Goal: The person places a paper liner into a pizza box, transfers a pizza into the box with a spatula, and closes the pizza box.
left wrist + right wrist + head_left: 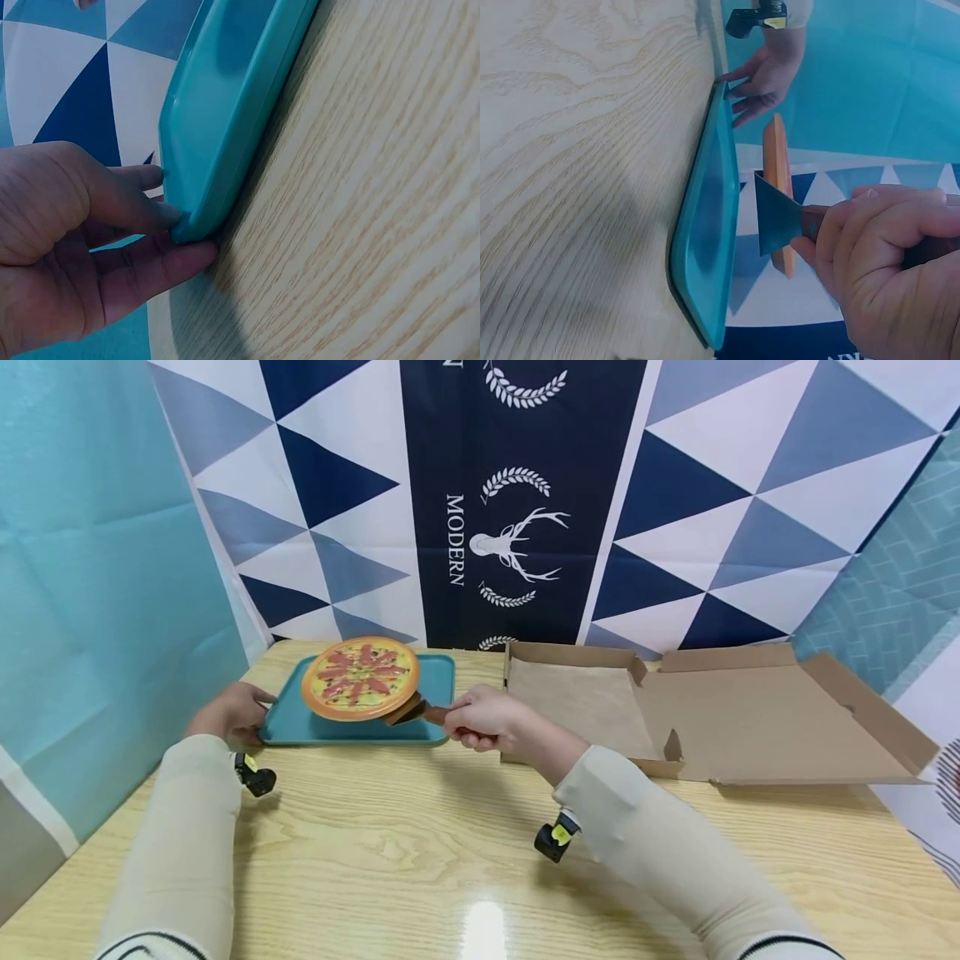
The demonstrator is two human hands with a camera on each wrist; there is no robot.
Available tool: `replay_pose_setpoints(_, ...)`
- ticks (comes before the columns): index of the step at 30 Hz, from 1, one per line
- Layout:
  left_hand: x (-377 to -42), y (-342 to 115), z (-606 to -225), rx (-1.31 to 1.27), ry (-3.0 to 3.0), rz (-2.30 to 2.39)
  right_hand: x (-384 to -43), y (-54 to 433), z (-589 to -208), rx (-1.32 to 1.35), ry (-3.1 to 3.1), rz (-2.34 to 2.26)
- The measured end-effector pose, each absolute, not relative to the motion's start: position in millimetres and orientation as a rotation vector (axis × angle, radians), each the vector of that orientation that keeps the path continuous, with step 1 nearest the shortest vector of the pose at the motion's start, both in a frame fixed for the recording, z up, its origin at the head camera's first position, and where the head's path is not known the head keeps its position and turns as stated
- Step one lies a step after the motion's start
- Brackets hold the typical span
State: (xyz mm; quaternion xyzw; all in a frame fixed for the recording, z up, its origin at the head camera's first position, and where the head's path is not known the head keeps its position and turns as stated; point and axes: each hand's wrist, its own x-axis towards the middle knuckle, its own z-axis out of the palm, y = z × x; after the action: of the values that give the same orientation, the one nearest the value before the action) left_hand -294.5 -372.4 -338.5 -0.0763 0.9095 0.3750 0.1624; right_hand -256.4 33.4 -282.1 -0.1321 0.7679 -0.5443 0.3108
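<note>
So: table [360,860], tray [437,681], pizza [360,679] held above it on a spatula [432,714].
Patterned backdrop [517,543] stands beyond both grips; wooden table runs under them. Cardboard box [750,722] lies just right of the right grip, lid folded open further right, paper liner [585,693] in the base. Tray, teal, sits between the grips, left end at the left one. Pizza is left of and slightly beyond the right grip, over the tray, gap between them visible from the right wrist; red strips radiate on top. Left hand [234,712] pinches the tray near its near-left corner, thumb on rim, fingers outside. Right hand [483,718] is curled round the spatula handle; blade points left, under the pizza's near-right edge.
</note>
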Motion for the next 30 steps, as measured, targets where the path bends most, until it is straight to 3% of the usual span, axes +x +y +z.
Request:
replay_pose_setpoints(14, -288, -374, -334, -0.145, 2.652, 1.052, -239, 71, -271, -0.374, 1.989, -1.454)
replay_pose_setpoints(30, -277, -359, -324, 0.192, 2.981, 0.646, -218, 124, -266, -0.398, 2.017, -1.447)
